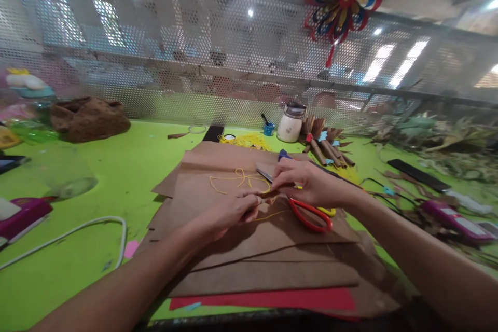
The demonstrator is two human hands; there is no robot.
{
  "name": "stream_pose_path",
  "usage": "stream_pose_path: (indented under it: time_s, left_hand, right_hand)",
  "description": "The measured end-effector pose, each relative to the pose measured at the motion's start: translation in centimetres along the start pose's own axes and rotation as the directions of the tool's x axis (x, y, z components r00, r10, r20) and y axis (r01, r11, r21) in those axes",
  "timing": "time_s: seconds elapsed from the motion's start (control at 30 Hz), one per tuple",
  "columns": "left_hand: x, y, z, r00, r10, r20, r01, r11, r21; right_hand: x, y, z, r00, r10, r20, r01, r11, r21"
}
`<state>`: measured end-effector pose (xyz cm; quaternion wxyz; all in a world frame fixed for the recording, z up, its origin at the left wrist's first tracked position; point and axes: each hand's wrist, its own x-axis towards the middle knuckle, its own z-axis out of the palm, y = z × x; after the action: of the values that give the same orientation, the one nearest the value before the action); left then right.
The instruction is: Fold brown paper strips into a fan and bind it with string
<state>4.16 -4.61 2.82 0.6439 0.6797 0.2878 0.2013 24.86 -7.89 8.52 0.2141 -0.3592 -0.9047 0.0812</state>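
Note:
My left hand (235,212) is closed in a pinch over the brown paper sheets (218,249). My right hand (305,179) comes in from the other side, its thumb and fingertips pinched close to the left ones. Between the fingertips is a thin brown strip (267,195), mostly hidden by the fingers. A yellow string (241,179) loops over the paper beyond the left hand, and its line runs under both hands. Scissors with red and yellow handles (311,216) lie beneath my right hand, blade pointing away to the left; the hand covers their middle.
Yellow shredded string (249,140), a white jar (291,123) and bundled brown rolls (324,148) stand behind the paper. A white cable (78,228) curves at left. At right are a black phone-like slab (418,175) and a magenta device (455,220). A perforated metal screen (233,62) borders the back.

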Motion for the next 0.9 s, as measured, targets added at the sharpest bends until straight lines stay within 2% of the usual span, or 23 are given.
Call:
stream_pose_path:
  time_s: [0.2,0.4,0.6,0.8,0.9]
  left_hand:
    - [0.0,0.1,0.0,0.999,-0.048,-0.002,0.047,0.993,-0.109]
    - [0.0,-0.1,-0.3,0.996,-0.043,0.082,0.062,0.969,-0.240]
    - [0.0,-0.3,-0.6,0.989,-0.032,0.146,0.074,0.953,-0.293]
    - [-0.1,-0.2,-0.7,0.977,-0.009,0.215,0.086,0.932,-0.352]
    - [-0.2,0.0,-0.6,0.979,-0.003,0.203,0.082,0.920,-0.383]
  right_hand:
    - [-1.6,-0.3,0.2,0.996,-0.017,-0.091,0.014,0.999,-0.034]
    - [-3.0,0.1,0.8,0.980,-0.002,-0.198,0.013,0.998,0.053]
    - [-3.6,0.4,1.4,0.942,0.039,-0.333,0.008,0.990,0.138]
    - [-3.7,-0.1,1.7,0.915,0.031,-0.402,0.023,0.991,0.129]
    - [-3.7,-0.1,1.9,0.905,0.027,-0.424,0.028,0.992,0.124]
